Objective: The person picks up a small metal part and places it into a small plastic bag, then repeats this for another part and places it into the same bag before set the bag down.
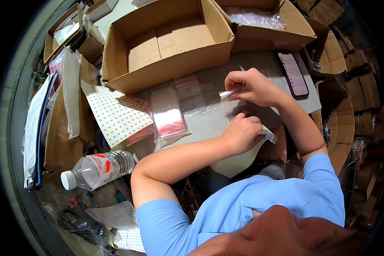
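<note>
White label sheet (115, 113) w/ rows of small stickers lies left on the bench (260, 64), beside a stack of clear zip bags (168, 115) w/ red strips. More label sheets (119, 215) at bottom left. Empty cardboard box (166, 42) behind the bags; second box (264, 21) to its right holds clear plastic bags. Water bottle (96, 168) on its side, lower left. Phone (293, 73) at right, screen up. Right hand (254, 87), fingers pressed together, pinches a small clear bag (231, 100) at bench centre. Left hand (242, 133) curled just below it, fingertips at the bag's lower edge; contact can't tell.
</note>
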The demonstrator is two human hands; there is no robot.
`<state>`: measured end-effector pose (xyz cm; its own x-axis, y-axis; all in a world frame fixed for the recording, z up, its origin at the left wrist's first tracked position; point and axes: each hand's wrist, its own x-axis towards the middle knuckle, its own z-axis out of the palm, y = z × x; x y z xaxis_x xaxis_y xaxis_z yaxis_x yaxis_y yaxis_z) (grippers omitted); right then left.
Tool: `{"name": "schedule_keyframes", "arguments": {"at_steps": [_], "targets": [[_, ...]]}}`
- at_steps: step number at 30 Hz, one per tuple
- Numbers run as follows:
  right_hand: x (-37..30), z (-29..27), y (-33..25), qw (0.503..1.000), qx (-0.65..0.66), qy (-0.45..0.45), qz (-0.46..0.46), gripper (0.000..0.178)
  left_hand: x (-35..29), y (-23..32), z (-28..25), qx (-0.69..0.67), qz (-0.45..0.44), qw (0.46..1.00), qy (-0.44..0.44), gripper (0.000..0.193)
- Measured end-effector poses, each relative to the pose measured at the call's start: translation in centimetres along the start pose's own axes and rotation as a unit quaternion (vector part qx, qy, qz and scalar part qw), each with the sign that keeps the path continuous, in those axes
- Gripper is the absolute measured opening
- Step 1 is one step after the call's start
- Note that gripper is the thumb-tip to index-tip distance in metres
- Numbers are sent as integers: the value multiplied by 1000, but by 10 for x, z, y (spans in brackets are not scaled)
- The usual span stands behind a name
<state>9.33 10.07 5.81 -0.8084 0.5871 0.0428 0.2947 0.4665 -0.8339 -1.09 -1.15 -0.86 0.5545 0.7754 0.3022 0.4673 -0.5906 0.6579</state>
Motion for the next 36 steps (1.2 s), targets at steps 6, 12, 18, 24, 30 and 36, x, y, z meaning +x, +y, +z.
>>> {"name": "schedule_keyframes", "arguments": {"at_steps": [6,12,18,24,30,36], "targets": [[-3,3,26,986,-163,-22,33,14,1,0,1,9,111,989,96,18],[-11,-1,17,994,-87,59,-5,16,0,1,-2,32,116,989,87,17],[-18,-1,27,958,-190,129,-169,18,2,0,0,30,120,988,89,18],[-33,-2,29,972,-180,83,-124,11,0,-1,-1,19,108,991,71,18],[-53,-48,38,963,162,168,133,23,-2,-3,1,26,13,999,26,17],[-70,-62,63,913,-328,135,202,37,0,0,-2,38,9,999,-3,18]]}}
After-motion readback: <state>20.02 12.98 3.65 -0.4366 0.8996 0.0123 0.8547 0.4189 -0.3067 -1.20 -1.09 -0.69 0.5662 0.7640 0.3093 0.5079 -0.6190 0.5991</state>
